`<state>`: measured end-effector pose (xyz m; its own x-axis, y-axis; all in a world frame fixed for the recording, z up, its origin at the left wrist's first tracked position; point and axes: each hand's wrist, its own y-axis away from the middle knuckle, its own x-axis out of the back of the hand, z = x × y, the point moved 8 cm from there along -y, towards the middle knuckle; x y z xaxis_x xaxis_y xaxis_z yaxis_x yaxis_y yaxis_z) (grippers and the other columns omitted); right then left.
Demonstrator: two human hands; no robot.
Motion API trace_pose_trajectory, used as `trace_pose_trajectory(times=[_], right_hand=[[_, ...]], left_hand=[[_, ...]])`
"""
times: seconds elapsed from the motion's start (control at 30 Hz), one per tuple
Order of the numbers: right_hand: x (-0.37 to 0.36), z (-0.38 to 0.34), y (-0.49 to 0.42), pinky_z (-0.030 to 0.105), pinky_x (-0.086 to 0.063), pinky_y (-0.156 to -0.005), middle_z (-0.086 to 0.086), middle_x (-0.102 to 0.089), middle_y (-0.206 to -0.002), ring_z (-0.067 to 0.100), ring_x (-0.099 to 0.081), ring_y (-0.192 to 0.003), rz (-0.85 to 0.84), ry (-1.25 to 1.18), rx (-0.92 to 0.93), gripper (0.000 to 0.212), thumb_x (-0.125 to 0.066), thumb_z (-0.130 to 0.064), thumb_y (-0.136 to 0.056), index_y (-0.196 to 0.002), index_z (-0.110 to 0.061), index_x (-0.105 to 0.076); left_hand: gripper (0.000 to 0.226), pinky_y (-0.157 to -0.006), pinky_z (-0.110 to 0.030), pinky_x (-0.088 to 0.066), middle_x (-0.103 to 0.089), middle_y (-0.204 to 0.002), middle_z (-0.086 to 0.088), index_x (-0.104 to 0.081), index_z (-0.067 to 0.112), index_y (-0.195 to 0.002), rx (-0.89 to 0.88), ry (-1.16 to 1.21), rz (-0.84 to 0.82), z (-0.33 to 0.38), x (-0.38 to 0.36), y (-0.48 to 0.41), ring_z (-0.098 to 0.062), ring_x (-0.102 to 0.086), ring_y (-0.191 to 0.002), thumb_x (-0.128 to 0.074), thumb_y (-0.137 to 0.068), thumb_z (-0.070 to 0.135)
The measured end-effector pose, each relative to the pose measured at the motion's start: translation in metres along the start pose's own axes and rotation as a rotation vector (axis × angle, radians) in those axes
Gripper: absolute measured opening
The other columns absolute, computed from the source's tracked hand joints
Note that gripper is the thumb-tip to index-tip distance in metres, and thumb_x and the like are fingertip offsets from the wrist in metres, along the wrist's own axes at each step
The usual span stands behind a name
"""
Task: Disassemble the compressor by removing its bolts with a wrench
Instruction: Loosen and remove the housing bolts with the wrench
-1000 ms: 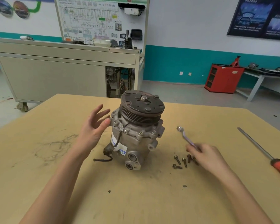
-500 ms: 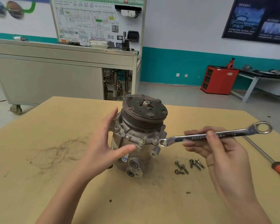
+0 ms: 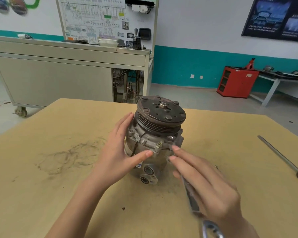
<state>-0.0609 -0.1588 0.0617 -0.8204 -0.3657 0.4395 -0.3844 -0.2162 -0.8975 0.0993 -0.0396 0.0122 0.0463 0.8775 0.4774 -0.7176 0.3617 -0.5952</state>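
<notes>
Swung wrench (image 3: pixel 191 194) down from level to front of compressor (image 3: pixel 155 134) standing mid-table, shaft gripped in right hand (image 3: pixel 208 188), left hand (image 3: pixel 117 152) pressed flat-fingered against casing; seating step, by judgement, head hidden behind that hand; next: set ring square on flange bolt (image 3: pixel 159 144), then turn.

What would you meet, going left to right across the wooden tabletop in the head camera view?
Dark scribbled scuff marks → left hand → grey metal compressor with black pulley → right hand holding the silver wrench → long screwdriver with orange handle.
</notes>
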Motion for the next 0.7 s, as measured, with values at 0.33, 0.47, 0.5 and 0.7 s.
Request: trace_pose_trajectory(times=[0.33,0.47,0.5,0.7], right_hand=[[0.003,-0.004,-0.005,0.018,-0.049,-0.088,0.015,-0.068,-0.105,0.018,-0.069,-0.091,0.008,-0.076,-0.013,0.020,-0.059,-0.010,-0.086,-0.092,0.004,-0.072],[-0.004,-0.015,-0.010,0.027,-0.054,-0.079,0.016,-0.069,-0.098,0.022,-0.069,-0.090,0.060,-0.052,0.012,0.017,-0.063,-0.010,-0.087,-0.091,0.003,-0.072],[-0.005,-0.018,-0.011,0.029,-0.055,-0.076,0.016,-0.070,-0.095,0.023,-0.070,-0.089,0.078,-0.035,0.009,0.017,-0.063,-0.011,-0.087,-0.090,0.003,-0.072],[-0.029,-0.044,-0.017,0.032,-0.053,-0.058,0.015,-0.068,-0.079,0.027,-0.066,-0.067,0.086,0.195,0.075,0.010,-0.077,-0.008,-0.073,-0.080,-0.001,-0.072]], left_hand=[[0.099,-0.118,-0.024,-0.022,-0.030,-0.154,0.004,-0.024,0.022,-0.150,-0.003,-0.001,-0.005,0.000,-0.002,-0.001,-0.004,-0.025,-0.143,-0.061,-0.069,0.067],[0.096,-0.116,-0.018,-0.021,-0.030,-0.154,0.006,-0.023,0.026,-0.148,-0.014,-0.004,0.006,0.000,-0.001,-0.001,-0.003,-0.025,-0.143,-0.059,-0.070,0.069],[0.094,-0.117,-0.019,-0.022,-0.030,-0.154,0.006,-0.023,0.027,-0.148,-0.017,0.002,0.008,0.001,-0.001,-0.001,-0.002,-0.025,-0.143,-0.059,-0.070,0.068],[0.079,-0.118,-0.036,-0.025,-0.029,-0.150,0.001,-0.024,0.025,-0.139,-0.046,0.080,0.000,0.006,0.000,-0.004,-0.014,-0.028,-0.142,-0.054,-0.073,0.055]])
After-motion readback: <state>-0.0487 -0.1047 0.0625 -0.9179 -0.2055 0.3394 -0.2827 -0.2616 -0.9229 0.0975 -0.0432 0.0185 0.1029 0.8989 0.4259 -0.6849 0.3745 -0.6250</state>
